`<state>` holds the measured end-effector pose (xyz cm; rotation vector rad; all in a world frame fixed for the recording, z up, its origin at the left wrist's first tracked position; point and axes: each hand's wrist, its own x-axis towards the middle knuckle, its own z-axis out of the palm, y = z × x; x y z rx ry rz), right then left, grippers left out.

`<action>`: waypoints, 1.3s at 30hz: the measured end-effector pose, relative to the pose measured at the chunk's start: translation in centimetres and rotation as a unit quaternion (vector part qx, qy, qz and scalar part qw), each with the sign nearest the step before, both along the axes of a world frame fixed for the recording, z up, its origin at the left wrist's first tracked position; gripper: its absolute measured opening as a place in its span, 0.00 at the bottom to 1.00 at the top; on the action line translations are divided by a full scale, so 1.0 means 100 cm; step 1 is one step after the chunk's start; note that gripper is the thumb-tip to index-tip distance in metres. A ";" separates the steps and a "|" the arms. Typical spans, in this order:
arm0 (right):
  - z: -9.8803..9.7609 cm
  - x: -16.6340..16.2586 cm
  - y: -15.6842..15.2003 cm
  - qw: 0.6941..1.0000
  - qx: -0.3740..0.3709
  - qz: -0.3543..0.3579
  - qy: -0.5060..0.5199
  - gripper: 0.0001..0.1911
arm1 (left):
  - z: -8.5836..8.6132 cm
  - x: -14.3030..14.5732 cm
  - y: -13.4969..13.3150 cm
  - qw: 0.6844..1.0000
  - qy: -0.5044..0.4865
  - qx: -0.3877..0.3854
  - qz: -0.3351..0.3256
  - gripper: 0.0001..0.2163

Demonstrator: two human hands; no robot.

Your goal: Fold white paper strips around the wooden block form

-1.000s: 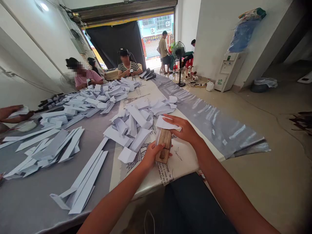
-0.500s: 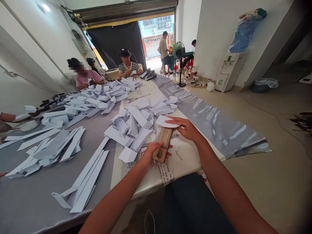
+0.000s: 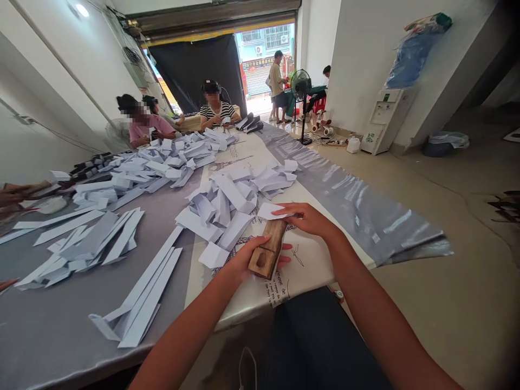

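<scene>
Wooden block (image 3: 271,241) snug in your left hand (image 3: 247,259), thumb one side, fingers other, likely to keep it still. Your right hand (image 3: 311,218) pinches white paper (image 3: 268,211) at block's far end. Folded-paper pile (image 3: 238,192) near, probably for easy reach.

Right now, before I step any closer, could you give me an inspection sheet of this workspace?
Surface: grey tablecloth and a printed cream cover.
Things in use: wooden block with a hollow near one end; white paper piece at its other end.
Clutter: heap of folded white papers; long paper strips.
Hands: left hand grips the wooden block; right hand holds the white paper piece.
Cables: thin white cable below the cream cover's edge; coiled dark wires high up.
Surroundings: co-worker in stripes across the tablecloth; standing fan; water dispenser.
</scene>
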<state>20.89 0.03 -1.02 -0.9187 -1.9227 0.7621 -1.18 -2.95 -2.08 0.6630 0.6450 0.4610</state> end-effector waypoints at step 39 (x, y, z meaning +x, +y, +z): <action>0.001 -0.037 -0.012 0.981 -0.023 -0.194 0.002 0.10 | 0.010 0.012 -0.005 0.983 0.043 0.074 0.163 0.24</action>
